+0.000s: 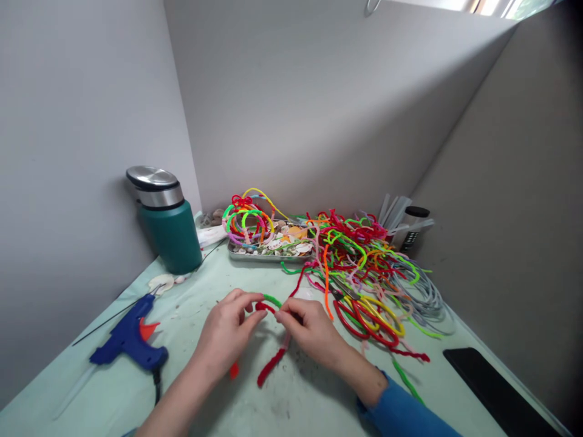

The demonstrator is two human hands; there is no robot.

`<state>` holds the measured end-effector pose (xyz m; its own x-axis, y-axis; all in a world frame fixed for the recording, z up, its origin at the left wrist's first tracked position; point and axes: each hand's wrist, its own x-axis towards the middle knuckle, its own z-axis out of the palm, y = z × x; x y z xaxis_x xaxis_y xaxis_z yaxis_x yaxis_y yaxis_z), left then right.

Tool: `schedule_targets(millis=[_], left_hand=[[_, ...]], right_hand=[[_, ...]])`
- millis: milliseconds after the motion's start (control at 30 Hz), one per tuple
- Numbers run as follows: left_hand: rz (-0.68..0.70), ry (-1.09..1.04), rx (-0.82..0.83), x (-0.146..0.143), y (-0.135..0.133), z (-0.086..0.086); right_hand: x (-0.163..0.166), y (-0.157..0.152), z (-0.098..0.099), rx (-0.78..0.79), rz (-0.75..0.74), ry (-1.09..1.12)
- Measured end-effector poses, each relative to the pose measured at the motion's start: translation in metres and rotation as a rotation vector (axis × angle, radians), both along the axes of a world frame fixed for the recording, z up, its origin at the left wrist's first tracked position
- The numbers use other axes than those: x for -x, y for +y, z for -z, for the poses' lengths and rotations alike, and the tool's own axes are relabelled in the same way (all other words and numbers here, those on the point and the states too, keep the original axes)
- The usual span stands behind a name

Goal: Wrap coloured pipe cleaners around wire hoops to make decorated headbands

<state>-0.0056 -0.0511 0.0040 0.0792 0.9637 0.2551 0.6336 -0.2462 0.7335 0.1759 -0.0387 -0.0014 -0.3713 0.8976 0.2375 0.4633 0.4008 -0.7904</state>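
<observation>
My left hand [228,331] and my right hand [314,331] are close together over the front middle of the table. Between them runs a fuzzy pipe cleaner [272,300], with a green stretch arching above a red one. Both hands have thumb and forefinger pinched on it; the exact grip points are partly hidden by the fingers. Below my right hand hangs or lies a red, fuzzy end [271,368] with a pink stretch above it. A short orange end [234,370] shows beside my left wrist. Whether these ends belong to the held piece I cannot tell.
At left lie a blue glue gun [130,337] and a teal bottle [170,233]. Behind stands a metal tray [268,257] of shells with colourful rings [248,224]. Right are tangled pipe cleaners [350,243], red-handled scissors [371,325], grey cord [426,297] and a black phone-like slab [492,388].
</observation>
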Motion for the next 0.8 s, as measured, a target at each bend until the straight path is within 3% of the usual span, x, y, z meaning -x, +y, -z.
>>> schedule_targets(millis=[233,400,500,633,800], left_hand=[[0.053,0.227,-0.062,-0.003,-0.004,0.000],[0.032,0.253,-0.063,-0.004,-0.004,0.000],[0.010,0.147,-0.061,-0.005,-0.004,-0.002],[-0.037,-0.070,-0.045,-0.007,-0.004,-0.006],[-0.100,-0.438,0.130,-0.010,-0.005,-0.006]], right_hand=[[0.000,0.000,0.002,-0.042,0.057,0.024],[-0.001,0.003,0.005,-0.038,0.095,0.090],[0.000,0.005,0.006,0.113,0.112,0.208],[0.006,0.003,0.007,0.443,0.054,0.475],[0.017,-0.008,0.009,0.747,-0.077,0.751]])
